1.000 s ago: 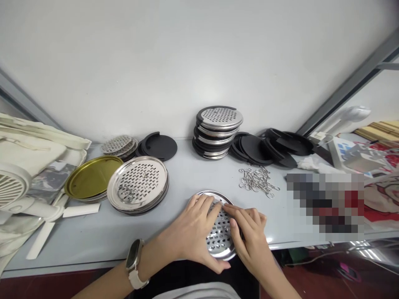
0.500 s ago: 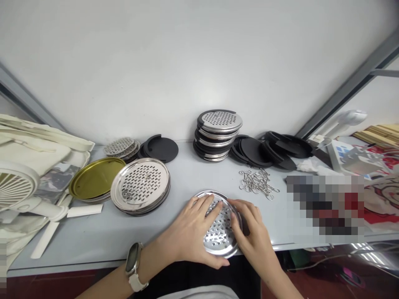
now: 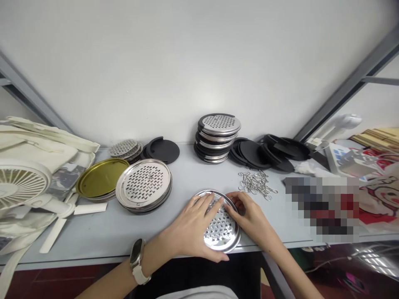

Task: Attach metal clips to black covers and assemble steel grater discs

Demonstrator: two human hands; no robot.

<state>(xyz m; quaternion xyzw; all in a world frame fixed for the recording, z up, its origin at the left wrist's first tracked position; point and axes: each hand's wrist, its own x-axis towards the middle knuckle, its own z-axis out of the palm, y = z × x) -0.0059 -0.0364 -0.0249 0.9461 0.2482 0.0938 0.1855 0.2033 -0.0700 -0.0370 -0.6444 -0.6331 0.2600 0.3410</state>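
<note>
A round metal grater with a perforated face lies near the table's front edge, with another metal rim visible beneath it. Across its left side spreads my left hand, fingertips on the upper part and thumb at the front rim, holding it. My right hand has closed at the upper right edge, its thumb on the rim and its other fingers curled, partly hidden behind. Beyond my right hand is a loose pile of small metal wire clips.
More round graters are stacked at left, beside gold-coloured round lids. Graters in black holders form a tall stack at the wall. Black round holders lie to its right. A white fan is at far left.
My right hand has shifted up along the grater's right rim, and its fingers are more curled. The left hand keeps its place on the grater. The camera view has shifted slightly.
</note>
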